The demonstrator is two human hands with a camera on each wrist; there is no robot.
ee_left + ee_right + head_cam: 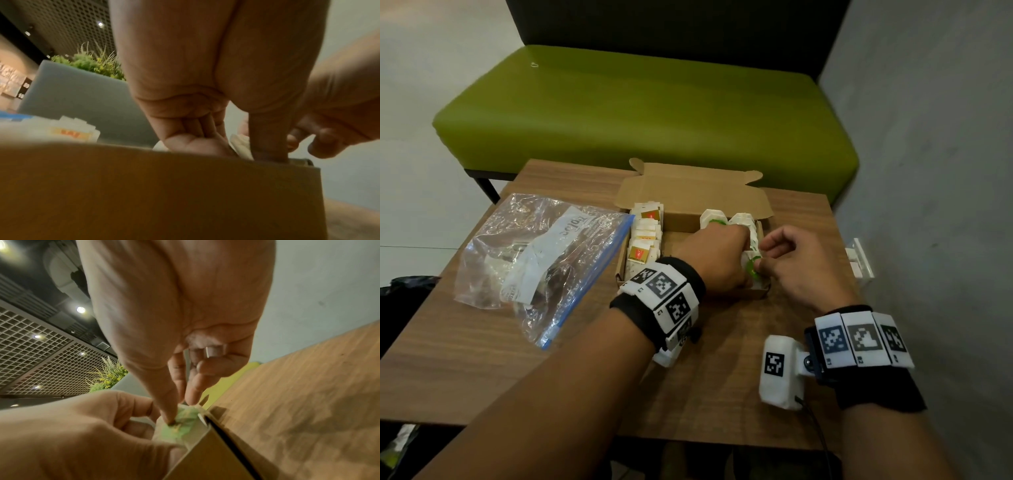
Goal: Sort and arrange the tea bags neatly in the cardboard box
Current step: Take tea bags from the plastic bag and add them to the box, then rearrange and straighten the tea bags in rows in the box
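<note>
Two hands at the box's right end, on one green-label tea bag.

One open box (pixel 690 200) sits on the counter (pixel 482 329). Right hand (pixel 796 265) pinches the green bag (pixel 751 269) at the box's near-right corner; left hand (pixel 717 255), fingers curled, grips the white bags beside it. Red-label bags (pixel 645 240) fill the box's left end. One plastic bag (pixel 541 260) lies left of the box.

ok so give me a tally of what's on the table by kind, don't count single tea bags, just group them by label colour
Cardboard box: 1
Clear zip bag: 1
Row of red and gold label tea bags, left side of the box: 1
Groups of green label tea bags, right side of the box: 1
Hands in the box: 2, left hand and right hand
Total: 6
</note>
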